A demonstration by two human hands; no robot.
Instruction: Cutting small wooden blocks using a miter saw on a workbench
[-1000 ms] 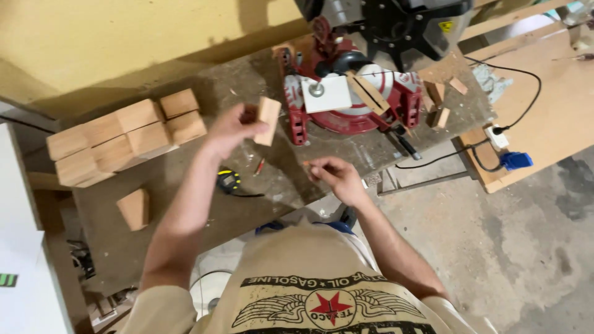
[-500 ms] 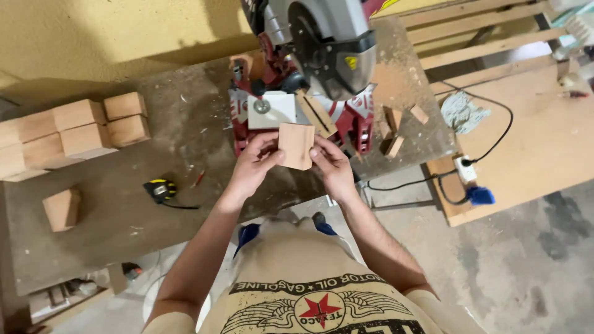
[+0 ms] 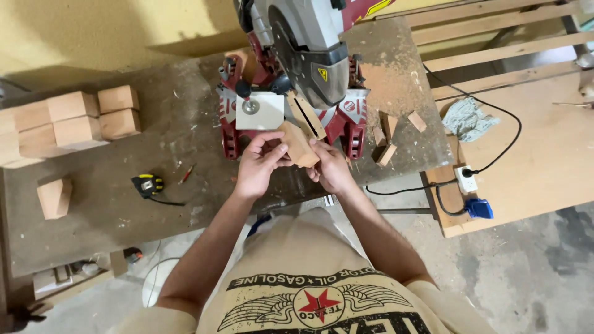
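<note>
At the far left of the table [image 3: 124, 241], a stack of wooden blocks [image 3: 68, 124] sits toward the far edge, with a single block [image 3: 54, 198] lying apart on the near side of it. Further right lie a yellow and black tape measure [image 3: 147, 185] and a red pencil [image 3: 187, 174] just beside it.

The left hand [image 3: 257, 166] reaches over the near part of the table, its fingers [image 3: 267, 143] curled and closed on the left side of a wooden block [image 3: 298, 145]. The block is held tilted, just off the surface, right in front of the red base of the saw [image 3: 297, 68], whose grey blade guard hangs over it on the far side. The right hand [image 3: 331, 170] grips the block's right and near side, fingers [image 3: 317, 150] wrapped against the wood, so the block sits pinched between the two hands and touches both.

Right of the saw, a few small offcuts [image 3: 387, 139] lie in sawdust near the table's right edge. Beyond the table, a crumpled rag [image 3: 470, 119] rests on a plywood sheet [image 3: 544, 161], and a black cord runs to a white socket [image 3: 465, 178] with a blue plug [image 3: 479, 208] near it.
</note>
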